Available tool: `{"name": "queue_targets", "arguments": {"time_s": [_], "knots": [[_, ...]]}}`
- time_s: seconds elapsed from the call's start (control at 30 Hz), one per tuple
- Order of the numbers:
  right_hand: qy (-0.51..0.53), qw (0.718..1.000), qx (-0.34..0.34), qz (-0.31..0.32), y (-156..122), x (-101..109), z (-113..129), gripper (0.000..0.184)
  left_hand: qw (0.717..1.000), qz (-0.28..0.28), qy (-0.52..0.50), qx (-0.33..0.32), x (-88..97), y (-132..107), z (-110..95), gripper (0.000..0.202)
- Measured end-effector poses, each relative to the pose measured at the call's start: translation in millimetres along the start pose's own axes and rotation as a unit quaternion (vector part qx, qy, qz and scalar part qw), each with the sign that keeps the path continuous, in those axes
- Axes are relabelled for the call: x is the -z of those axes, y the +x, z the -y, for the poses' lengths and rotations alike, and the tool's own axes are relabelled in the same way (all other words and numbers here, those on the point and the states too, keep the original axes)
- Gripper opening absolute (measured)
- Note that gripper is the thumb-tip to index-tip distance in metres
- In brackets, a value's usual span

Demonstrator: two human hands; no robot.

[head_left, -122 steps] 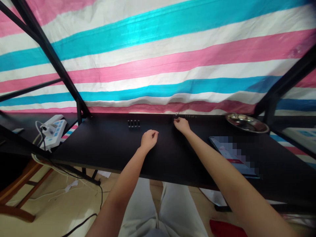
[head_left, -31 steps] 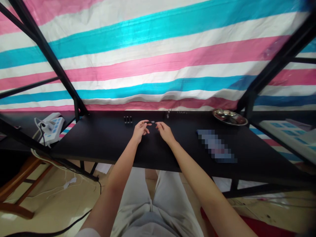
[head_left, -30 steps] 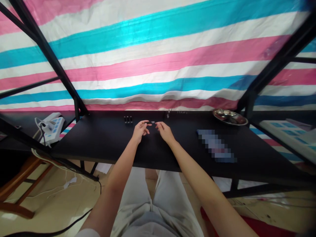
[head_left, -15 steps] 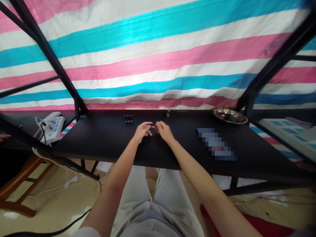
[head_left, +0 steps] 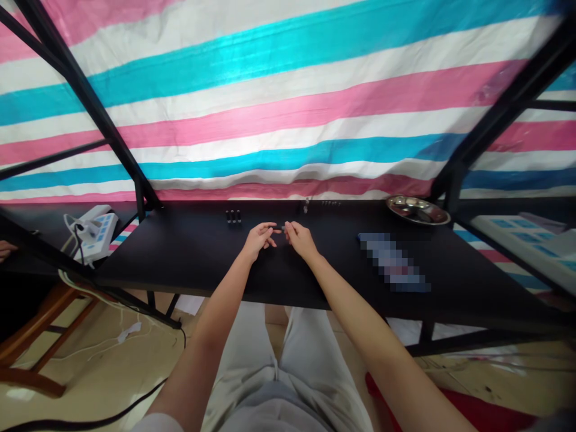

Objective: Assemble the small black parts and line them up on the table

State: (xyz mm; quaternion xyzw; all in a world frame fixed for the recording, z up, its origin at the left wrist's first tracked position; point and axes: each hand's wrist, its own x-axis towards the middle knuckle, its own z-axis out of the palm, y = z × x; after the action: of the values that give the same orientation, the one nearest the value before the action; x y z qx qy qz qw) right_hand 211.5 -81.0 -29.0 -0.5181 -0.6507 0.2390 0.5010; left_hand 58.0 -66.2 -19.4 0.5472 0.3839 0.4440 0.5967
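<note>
part (head_left: 282, 228): small dark piece, held just above the table (head_left: 193, 252), mid-table & toward the far side, between the two hands' fingertips. Too small to tell what it is.
L hand (head_left: 260, 237): thumb + forefinger pinch the part's left end; other fingers curled loosely under.
R hand (head_left: 300, 239): fingertips pinched on the part's right end; can't tell if it holds a 2nd bit of its own.
change: 4 s ago the R hand was at the far edge by the small bits and the L was a loose fist w/ nothing seen in it. 1 s ago the hands sat a little apart w/ the part at the L fingertips. Now the gap is closed and both hands are on the part.
meaning: prob. the work has moved from fetching at the far edge to fine fingertip handling at mid-table.
row (head_left: 232, 216): three black pieces, far-left of the hands; four stood there 4 s ago, so the part is likely one of them.
bits (head_left: 330, 203): tiny items at the far edge, right of the hands, untouched.
dish (head_left: 417, 209): metal, far right corner.
flat item (head_left: 391, 263): right of the hands, blurred out.
power strip (head_left: 96, 231): left, off the table's end, cables hanging.
other person: hand (head_left: 4, 249) at the left edge, well apart.
</note>
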Motion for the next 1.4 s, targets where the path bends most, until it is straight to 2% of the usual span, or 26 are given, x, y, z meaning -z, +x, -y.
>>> {"name": "queue_targets", "arguments": {"time_s": [0.1,0.27,0.37,0.5,0.57,0.7,1.07,1.4], "knots": [[-0.014,0.999,-0.003,-0.041,0,3,2,0.046,1.000,-0.011,-0.015,0.003,0.4,0,-1,0.032],[-0.031,0.988,-0.008,-0.150,1,10,4,0.048,0.998,-0.042,-0.034,0.018,2.3,1,-3,0.030],[0.000,0.984,-0.028,-0.175,2,9,1,0.048,0.999,-0.039,-0.027,0.023,2.2,1,-3,0.031],[0.050,0.993,-0.041,-0.102,4,4,-3,0.046,1.000,0.004,-0.002,0.024,-0.1,-1,-3,0.034],[0.045,0.997,-0.029,-0.059,4,1,-3,0.044,0.999,0.024,0.008,0.025,-1.2,-3,-3,0.034],[0.015,1.000,-0.009,-0.019,3,-2,0,0.041,0.999,0.042,0.013,0.014,-1.6,-3,-3,0.034],[0.027,0.997,-0.004,0.072,3,-6,-1,0.040,0.999,-0.024,0.038,-0.031,-0.4,-2,-2,0.035],[0.069,0.991,-0.038,0.109,2,-3,6,0.045,0.990,-0.025,0.116,-0.075,-2.0,-5,-3,0.034]]}}
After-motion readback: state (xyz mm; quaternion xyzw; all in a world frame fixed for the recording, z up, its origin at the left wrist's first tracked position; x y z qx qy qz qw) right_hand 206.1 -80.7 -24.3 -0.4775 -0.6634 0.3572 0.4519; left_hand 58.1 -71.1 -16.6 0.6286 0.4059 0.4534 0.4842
